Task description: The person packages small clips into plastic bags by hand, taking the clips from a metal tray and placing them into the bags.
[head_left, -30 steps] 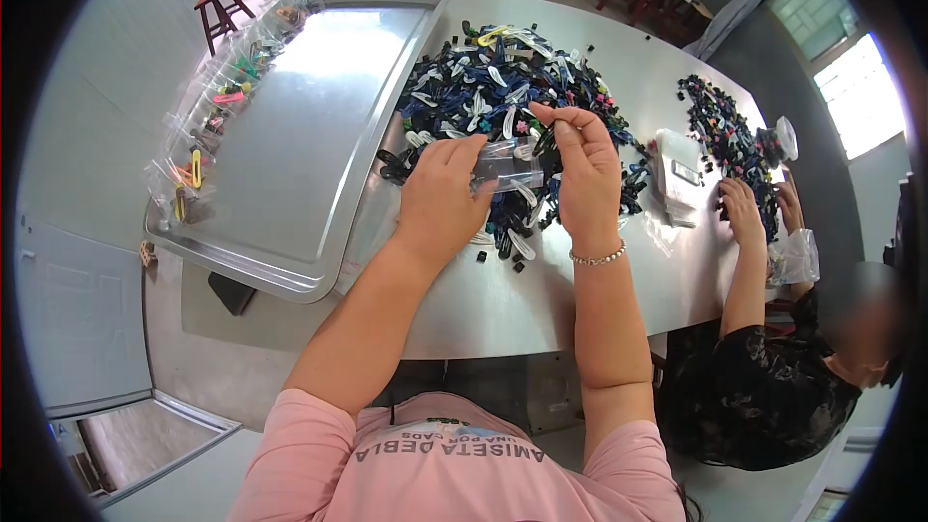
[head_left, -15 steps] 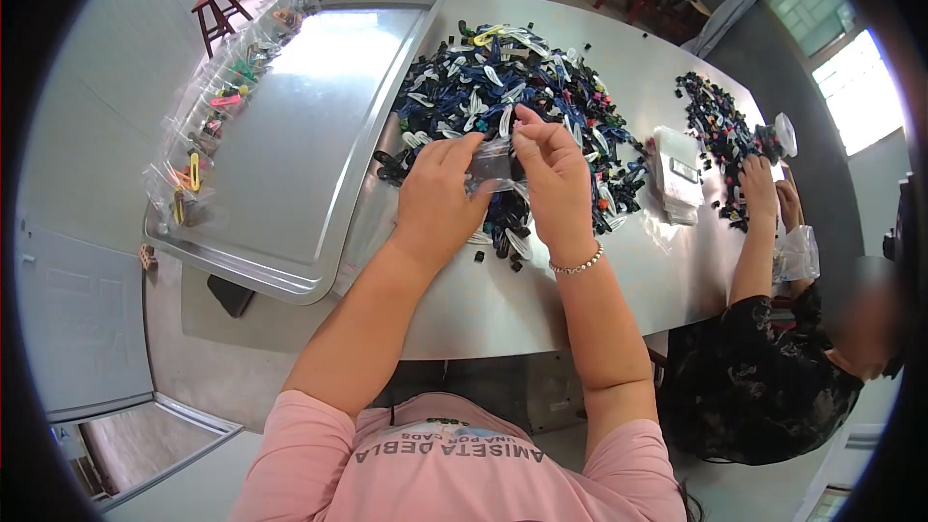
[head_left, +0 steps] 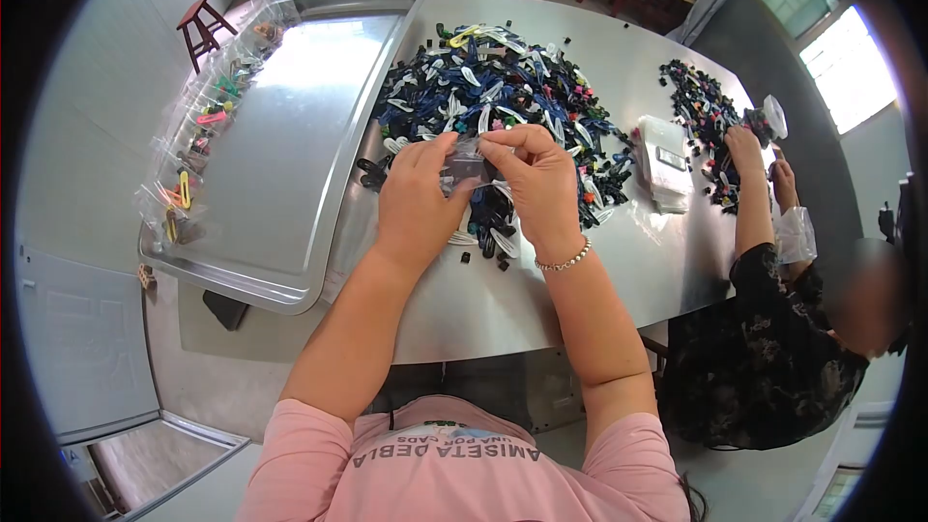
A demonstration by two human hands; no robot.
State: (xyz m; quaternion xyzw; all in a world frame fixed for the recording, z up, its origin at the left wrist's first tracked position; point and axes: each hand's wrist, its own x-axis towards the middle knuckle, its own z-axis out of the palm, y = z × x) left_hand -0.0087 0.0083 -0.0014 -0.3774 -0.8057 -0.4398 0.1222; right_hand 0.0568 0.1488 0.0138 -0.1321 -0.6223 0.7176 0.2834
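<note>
A small clear plastic bag [head_left: 466, 168] is stretched between my two hands, above the front of a big heap of hair clips [head_left: 512, 82]. My left hand [head_left: 414, 195] grips the bag's left side between thumb and fingers. My right hand [head_left: 541, 186], with a beaded bracelet at the wrist, pinches the bag's upper right edge. What lies inside the bag is hard to make out. The heap mixes black, navy and white clips with a few coloured ones.
Left of the heap lies a large metal tray [head_left: 290, 135], with several filled bags [head_left: 208, 121] along its far-left rim. A stack of clear bags [head_left: 662, 164] sits to the right. Beyond it a co-worker's hand [head_left: 744, 150] reaches into a smaller pile [head_left: 701, 101].
My right hand has come in from above the bag, where its fingertips held something small and pinkish, to pinch the bag's edge. The view has shifted slightly.
</note>
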